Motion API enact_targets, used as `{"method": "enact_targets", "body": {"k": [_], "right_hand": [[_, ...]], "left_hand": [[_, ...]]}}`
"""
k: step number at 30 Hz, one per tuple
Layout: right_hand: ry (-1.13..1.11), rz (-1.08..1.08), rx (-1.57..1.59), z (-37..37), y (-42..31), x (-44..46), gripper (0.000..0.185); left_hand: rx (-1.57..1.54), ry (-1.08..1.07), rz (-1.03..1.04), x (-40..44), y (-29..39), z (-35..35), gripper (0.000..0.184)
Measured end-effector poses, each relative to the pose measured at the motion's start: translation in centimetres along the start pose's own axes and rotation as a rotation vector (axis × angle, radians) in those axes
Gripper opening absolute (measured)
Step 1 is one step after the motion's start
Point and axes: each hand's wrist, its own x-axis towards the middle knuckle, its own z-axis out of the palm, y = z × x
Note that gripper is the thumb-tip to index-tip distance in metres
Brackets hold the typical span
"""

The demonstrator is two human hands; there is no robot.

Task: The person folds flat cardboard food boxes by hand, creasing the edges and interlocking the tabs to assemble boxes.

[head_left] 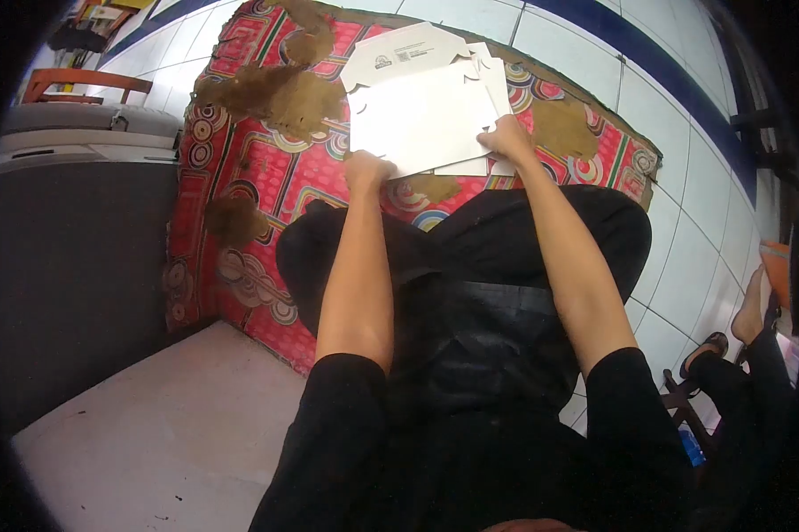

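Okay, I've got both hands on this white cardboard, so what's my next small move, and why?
Probably square up the top white cardboard, since pieces beneath stick out to its right, and your left hand and right hand are at its edges.

I can't read a single word from here. The white cardboard piece (426,111) does carry dark print on its upper flap (397,69): a small emblem (382,61) sits towards the left, and right beside it run a few lines of lettering (410,53) (tiny and blurred, however hard I squint), so its wording stays illegible to me.
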Motion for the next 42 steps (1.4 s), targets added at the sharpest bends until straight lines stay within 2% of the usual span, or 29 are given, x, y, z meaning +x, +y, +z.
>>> {"method": "enact_targets", "body": {"k": [5, 8, 10, 12, 15, 20, 22, 26, 28, 32, 37, 40, 42], "right_hand": [[-0.056, -0.134, 0.129, 2.7, 3.0, 4.6, 0.051], [-0.217, -0.162, 0.177, 0.7, 2.3, 4.0, 0.05], [-0.215, -0.163, 0.127, 0.1, 0.7, 2.1, 0.049], [-0.067, -0.058, -0.036, 0.7, 0.1, 1.5, 0.044], [0.031, 0.006, -0.2, 0.2, -2.8, -1.2, 0.039], [0.157, -0.001, -0.27, 1.7, -4.2, -2.4, 0.028], [0.22, -0.005, -0.305, 2.3, -5.0, -3.2, 0.026], [0.338, -0.119, -0.516, 4.3, -6.6, -4.1, 0.022], [0.426, -0.302, -0.687, 5.6, -6.6, -4.1, 0.022], [0.459, -0.301, -0.636, 5.2, -6.0, -3.9, 0.022], [0.396, -0.351, -0.511, 4.3, -4.4, -2.9, 0.021], [0.387, -0.407, -0.464, 4.2, -3.9, -2.6, 0.02], [0.369, -0.391, -0.449, 4.4, -4.1, -2.4, 0.019]], "left_hand": [[0.011, 0.045, -0.009, 0.1, -0.2, 0.6, 0.043], [-0.002, 0.009, 0.049, -0.4, -0.3, 0.1, 0.043], [-0.011, -0.008, 0.037, 0.2, -0.5, 0.5, 0.043], [-0.016, 0.009, 0.014, 0.2, -0.3, 0.6, 0.043], [-0.024, 0.003, -0.014, 0.6, -0.2, 0.9, 0.044], [-0.056, -0.051, -0.043, -0.3, 0.4, -0.4, 0.046], [-0.068, 0.028, -0.033, -0.8, 0.5, -0.5, 0.045], [0.001, 0.039, -0.011, -1.2, 0.8, -1.0, 0.046], [0.001, 0.026, -0.007, -1.0, 0.3, -0.7, 0.046], [0.017, 0.004, 0.019, 1.5, -0.4, 0.0, 0.048], [0.003, -0.033, 0.026, 3.3, -1.7, 0.6, 0.054], [-0.006, 0.032, 0.111, 2.4, -1.5, 0.6, 0.052], [0.172, 0.142, 0.118, -0.2, 0.9, -0.1, 0.041]]}}
